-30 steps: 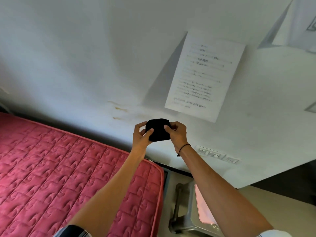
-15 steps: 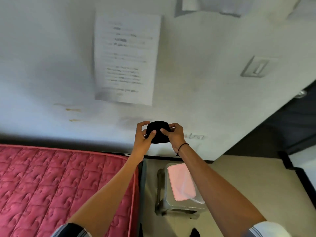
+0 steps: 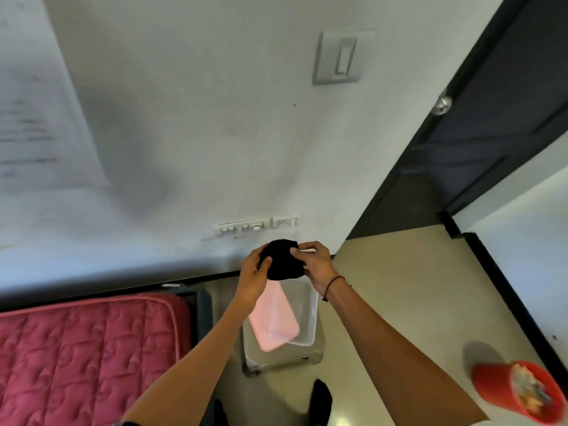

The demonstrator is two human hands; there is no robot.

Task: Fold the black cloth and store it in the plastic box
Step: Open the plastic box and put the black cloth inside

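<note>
The black cloth (image 3: 282, 259) is bunched into a small compact bundle, held in the air in front of me. My left hand (image 3: 253, 275) grips its left side with the thumb on the front. My right hand (image 3: 313, 261), with a black band at the wrist, grips its right side. Directly below the cloth, a clear plastic box (image 3: 309, 305) sits on a low grey stand on the floor. A pink lid (image 3: 272, 321) lies tilted inside the box. The lower part of the cloth overlaps the box's far end in view.
A pink quilted mattress (image 3: 86, 358) lies at the lower left beside the stand. A red bin (image 3: 519, 392) with litter stands at the lower right. A white wall with sockets (image 3: 258, 226) is ahead, and a dark door (image 3: 491, 118) is at the right. My dark-socked feet (image 3: 321, 398) are on the tiled floor.
My view has swung right and down, away from the mattress toward the box and door. Both hands keep hold of the black bundle, which now hangs over the box.
</note>
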